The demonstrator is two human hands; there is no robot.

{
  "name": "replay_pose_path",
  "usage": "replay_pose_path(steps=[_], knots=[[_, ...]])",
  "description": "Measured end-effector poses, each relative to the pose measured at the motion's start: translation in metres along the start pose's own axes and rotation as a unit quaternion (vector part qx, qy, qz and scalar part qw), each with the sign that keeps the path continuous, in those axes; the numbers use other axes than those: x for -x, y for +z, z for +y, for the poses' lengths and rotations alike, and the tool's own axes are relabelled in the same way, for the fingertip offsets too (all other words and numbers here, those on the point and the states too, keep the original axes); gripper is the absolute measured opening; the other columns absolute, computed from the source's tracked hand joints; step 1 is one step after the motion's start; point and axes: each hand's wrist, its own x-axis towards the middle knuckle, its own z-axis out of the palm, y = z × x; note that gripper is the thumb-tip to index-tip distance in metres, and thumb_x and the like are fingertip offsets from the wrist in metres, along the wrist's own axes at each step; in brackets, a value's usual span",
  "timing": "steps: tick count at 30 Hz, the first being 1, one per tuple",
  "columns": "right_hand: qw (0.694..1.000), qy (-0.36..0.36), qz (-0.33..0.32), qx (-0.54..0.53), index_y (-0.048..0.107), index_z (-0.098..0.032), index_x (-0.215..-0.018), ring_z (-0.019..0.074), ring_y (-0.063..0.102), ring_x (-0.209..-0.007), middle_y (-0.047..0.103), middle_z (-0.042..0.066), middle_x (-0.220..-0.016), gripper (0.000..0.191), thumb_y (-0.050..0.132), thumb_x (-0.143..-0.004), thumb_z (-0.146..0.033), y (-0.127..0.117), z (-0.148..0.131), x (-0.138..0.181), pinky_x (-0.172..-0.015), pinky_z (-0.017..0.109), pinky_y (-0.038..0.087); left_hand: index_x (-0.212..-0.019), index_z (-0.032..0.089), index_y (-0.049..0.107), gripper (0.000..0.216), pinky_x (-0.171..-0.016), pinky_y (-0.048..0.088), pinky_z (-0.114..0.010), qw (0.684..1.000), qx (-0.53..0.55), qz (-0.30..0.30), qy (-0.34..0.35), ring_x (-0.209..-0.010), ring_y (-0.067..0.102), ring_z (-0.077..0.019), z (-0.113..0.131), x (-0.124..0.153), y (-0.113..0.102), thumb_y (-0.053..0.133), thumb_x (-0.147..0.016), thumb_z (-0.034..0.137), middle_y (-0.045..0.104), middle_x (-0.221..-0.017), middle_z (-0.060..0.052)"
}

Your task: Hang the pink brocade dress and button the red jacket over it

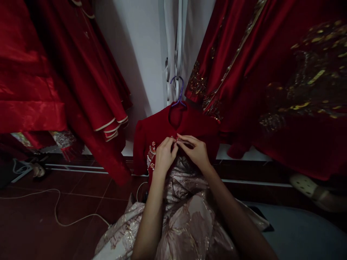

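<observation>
A red long-sleeved jacket (154,126) hangs from a purple wire hanger (181,90) in front of me. Beaded, jewelled trim (151,156) decorates its left side in my view. At the jacket's front, below the neck opening, my left hand (165,153) is closed, thumb and fingertips pinching the cloth. Right beside it my right hand (195,148) pinches the same spot, its fingertips almost touching the left ones. Something small and shiny shows between the fingertips, too small to make out. Shimmering floral fabric (189,216) spreads below, between my forearms.
Red garments (100,83) hang close on the left, and red gowns with gold sequins (303,104) on the right. A pale cord (56,207) snakes over the dark tiled floor (35,224). White rack bars (78,168) run low behind. A clog-style shoe (305,186) is at right.
</observation>
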Motion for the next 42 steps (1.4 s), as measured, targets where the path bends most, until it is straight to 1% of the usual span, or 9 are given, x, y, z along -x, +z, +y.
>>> replay_pose_path(steps=[7,11,17,19,22,27,32,38,42], knots=[[0.999,0.029,-0.018,-0.022,0.051,-0.023,-0.125,0.0147,0.060,-0.095,0.057,0.007,-0.117,0.045,0.052,-0.080,-0.026,0.003,0.012,0.004,-0.084,0.030,0.051,-0.105,0.021,0.056,0.022,-0.091,0.042,-0.031,0.995,0.089,0.027,-0.023,-0.101,0.052,-0.0153,-0.008,0.003,0.009,0.048,-0.085,0.025,0.053,-0.103,-0.007],[0.992,0.059,-0.071,0.086,0.036,-0.020,-0.132,0.0135,0.060,-0.083,0.056,0.009,-0.113,0.068,0.062,-0.069,-0.023,-0.003,0.031,0.010,-0.071,0.028,0.051,-0.115,0.022,0.051,0.038,-0.083,0.048,-0.032,0.971,0.213,-0.061,-0.093,-0.098,0.055,-0.0155,-0.031,0.008,0.012,0.057,-0.079,0.032,0.051,-0.111,-0.008],[0.923,0.153,-0.176,0.305,0.062,-0.021,-0.078,0.0121,0.056,-0.064,0.062,0.001,-0.071,0.012,0.055,-0.070,-0.016,-0.027,0.053,0.013,-0.061,0.023,0.042,-0.118,0.019,0.039,0.052,-0.068,0.050,-0.028,0.891,0.320,-0.220,-0.234,-0.071,0.059,-0.0088,-0.053,0.021,-0.003,0.062,-0.075,0.037,0.055,-0.101,-0.007],[0.922,0.140,-0.183,0.312,0.060,-0.021,-0.079,0.0132,0.056,-0.067,0.061,0.001,-0.074,0.011,0.058,-0.068,-0.021,-0.031,0.056,0.014,-0.062,0.023,0.041,-0.111,0.017,0.045,0.043,-0.066,0.049,-0.026,0.871,0.321,-0.267,-0.260,-0.069,0.059,-0.0081,-0.056,0.025,-0.012,0.060,-0.076,0.038,0.056,-0.094,-0.005],[0.921,0.111,-0.147,0.344,0.054,-0.019,-0.090,0.0169,0.055,-0.075,0.057,0.004,-0.084,0.037,0.069,-0.058,-0.032,-0.027,0.059,0.018,-0.064,0.026,0.042,-0.103,0.015,0.049,0.037,-0.065,0.047,-0.025,0.851,0.301,-0.329,-0.278,-0.065,0.059,-0.0080,-0.063,0.029,-0.020,0.059,-0.076,0.040,0.057,-0.084,-0.002],[0.898,0.123,-0.082,0.413,0.055,-0.020,-0.081,0.0184,0.053,-0.077,0.054,0.006,-0.083,0.018,0.060,-0.064,-0.022,-0.016,0.061,0.023,-0.065,0.027,0.039,-0.095,0.013,0.052,0.023,-0.069,0.045,-0.024,0.889,0.285,-0.265,-0.241,-0.070,0.056,-0.0082,-0.082,0.033,0.003,0.056,-0.078,0.029,0.056,-0.081,-0.001],[0.918,0.182,-0.101,0.337,0.053,-0.021,-0.064,0.0131,0.051,-0.059,0.056,0.000,-0.065,0.004,0.054,-0.065,-0.024,-0.030,0.057,0.014,-0.057,0.023,0.035,-0.086,0.014,0.051,0.011,-0.079,0.042,-0.026,0.935,0.262,-0.084,-0.224,-0.074,0.051,-0.0078,-0.094,0.037,0.039,0.049,-0.076,0.011,0.054,-0.079,0.001],[0.957,0.241,-0.128,0.101,0.048,-0.019,-0.058,0.0100,0.044,-0.050,0.047,-0.004,-0.051,0.008,0.049,-0.062,-0.027,-0.050,0.029,0.001,-0.049,0.021,0.031,-0.101,0.013,0.052,0.026,-0.089,0.043,-0.034,0.894,0.332,-0.169,-0.249,-0.090,0.056,-0.0122,-0.091,0.038,0.033,0.056,-0.076,0.018,0.058,-0.094,-0.007],[0.952,0.269,-0.128,-0.068,0.046,-0.018,-0.065,0.0076,0.037,-0.047,0.042,-0.005,-0.052,0.009,0.048,-0.064,-0.027,-0.050,0.009,-0.002,-0.045,0.018,0.029,-0.121,0.017,0.045,0.064,-0.101,0.035,-0.040,0.867,0.360,-0.267,-0.218,-0.115,0.048,-0.0195,-0.079,0.038,0.010,0.072,-0.062,0.020,0.051,-0.123,-0.012]])
